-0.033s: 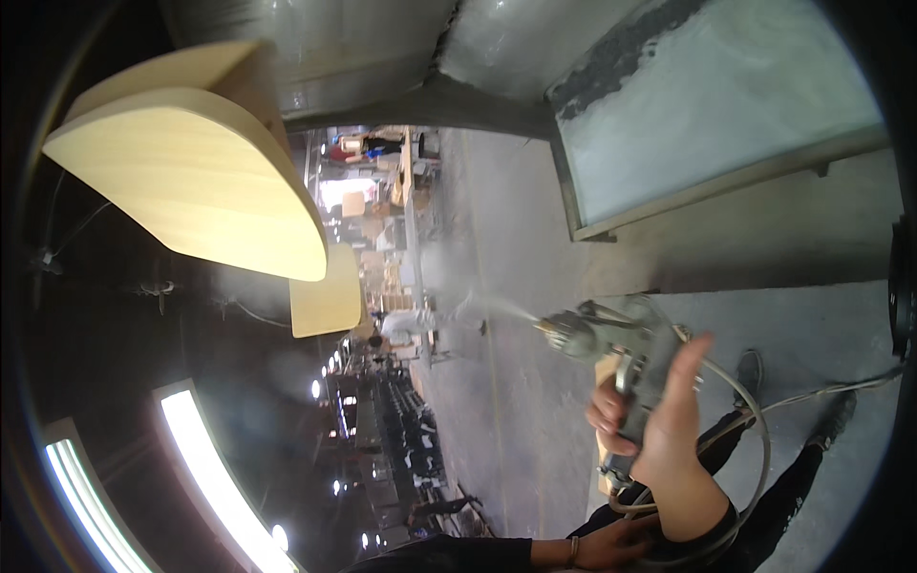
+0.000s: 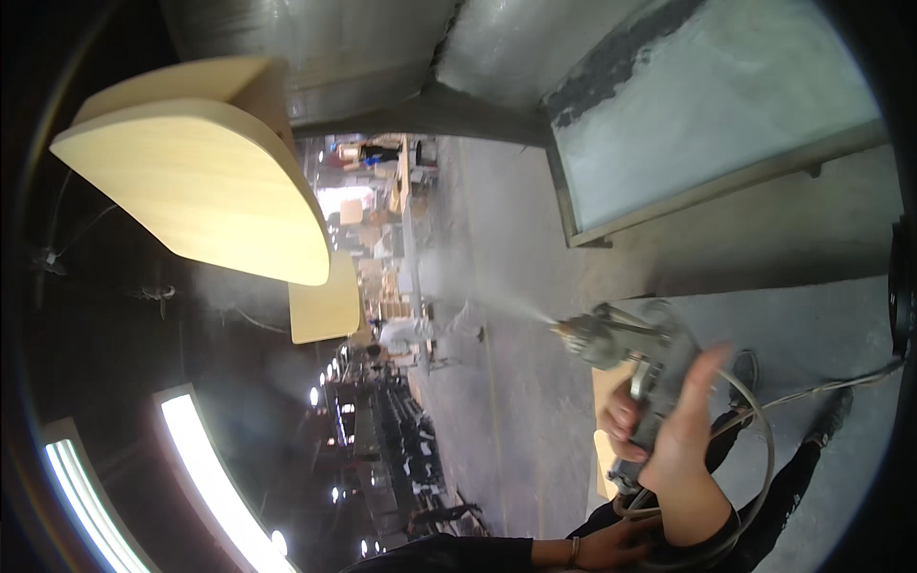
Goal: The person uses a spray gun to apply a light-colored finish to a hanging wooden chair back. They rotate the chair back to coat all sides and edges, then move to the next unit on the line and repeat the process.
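My right hand (image 2: 680,441) is wrapped round the handle of a grey metal spray gun (image 2: 659,349), fingers at the trigger and thumb stretched along its back. A pale mist fans out leftward from the nozzle. A large, light wooden panel (image 2: 205,191) with a rounded edge fills the upper left, apart from the gun; a smaller wooden panel (image 2: 325,310) shows beyond it. Low in the view is my left hand (image 2: 616,547), with a bracelet at its wrist. My right forearm partly covers it, and its fingers are hidden. A thin hose (image 2: 767,449) loops around my right forearm.
A framed, whitish stained panel (image 2: 716,124) stands at the upper right. Pale wooden pieces (image 2: 604,468) show behind the gun. Legs in dark trousers (image 2: 778,501) and a hose on the floor are at right. Bright tube lights (image 2: 224,477), workbenches and people appear farther off.
My right hand and the spray gun have shifted slightly right and down in the view. The mist still comes from the nozzle. More of the pale wood behind the gun shows.
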`<state>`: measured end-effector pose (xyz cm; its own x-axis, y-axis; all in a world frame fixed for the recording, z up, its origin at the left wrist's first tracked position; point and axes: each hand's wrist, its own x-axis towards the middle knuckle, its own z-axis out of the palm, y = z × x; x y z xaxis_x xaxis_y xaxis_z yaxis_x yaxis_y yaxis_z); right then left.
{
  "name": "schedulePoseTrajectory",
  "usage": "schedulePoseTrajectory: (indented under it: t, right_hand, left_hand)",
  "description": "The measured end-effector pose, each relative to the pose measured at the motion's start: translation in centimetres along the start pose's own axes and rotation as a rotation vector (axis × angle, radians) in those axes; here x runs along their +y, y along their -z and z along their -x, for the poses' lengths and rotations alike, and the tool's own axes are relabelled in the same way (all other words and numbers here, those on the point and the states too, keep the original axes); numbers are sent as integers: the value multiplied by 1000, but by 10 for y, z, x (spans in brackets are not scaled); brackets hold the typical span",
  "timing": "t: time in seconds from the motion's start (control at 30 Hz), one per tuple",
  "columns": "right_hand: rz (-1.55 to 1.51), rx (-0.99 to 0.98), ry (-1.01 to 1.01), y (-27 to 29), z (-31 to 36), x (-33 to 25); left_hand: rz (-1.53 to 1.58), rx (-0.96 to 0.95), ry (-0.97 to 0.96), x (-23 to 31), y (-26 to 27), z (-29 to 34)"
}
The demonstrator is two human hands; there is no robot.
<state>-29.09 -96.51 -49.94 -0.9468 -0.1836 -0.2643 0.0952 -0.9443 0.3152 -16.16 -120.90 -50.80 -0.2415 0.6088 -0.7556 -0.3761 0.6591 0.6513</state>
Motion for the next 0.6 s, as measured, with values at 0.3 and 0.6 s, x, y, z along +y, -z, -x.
schedulePoseTrajectory:
  t: [0.3, 0.6]
  right_hand:
    - [16, 50, 155, -17, 57, -16]
    - [400, 255, 52, -81, 69, -28]
  left_hand:
    - [-229, -55, 74, 44, -54, 9]
    - [-71, -25, 95, 130, -77, 33]
